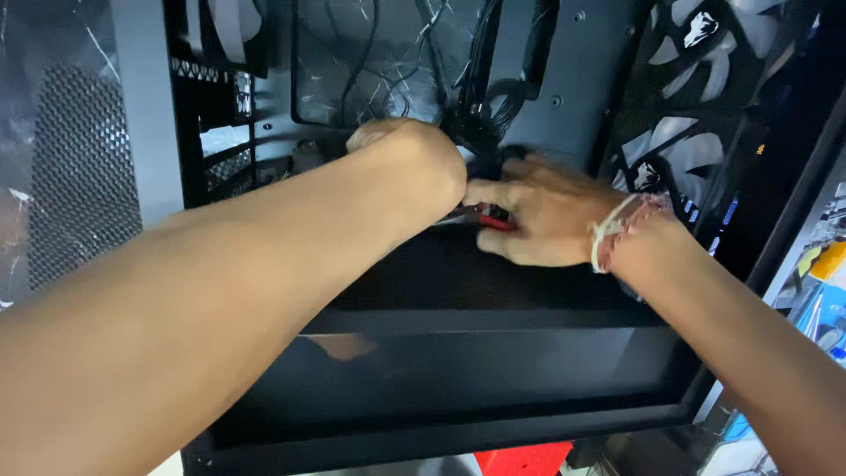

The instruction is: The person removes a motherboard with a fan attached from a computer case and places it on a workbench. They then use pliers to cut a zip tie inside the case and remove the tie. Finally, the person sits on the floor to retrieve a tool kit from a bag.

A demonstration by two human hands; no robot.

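A black computer case (pixel 458 353) lies open in front of me. Both my hands reach into it near a bundle of black cables (pixel 480 115). My left hand (pixel 410 163) is curled into a fist at the foot of the bundle and seems to grip the cables. My right hand (pixel 538 211) lies just to its right, fingers closed around a small tool with red handles (pixel 492 218). A pale band and a woven bracelet circle my right wrist (pixel 617 231).
White-bladed fans (pixel 683 53) line the case's right side. A large cut-out (pixel 379 62) in the back panel shows a marbled surface. A perforated grey panel (pixel 84 167) stands at the left. A red object (pixel 520 458) lies below the case.
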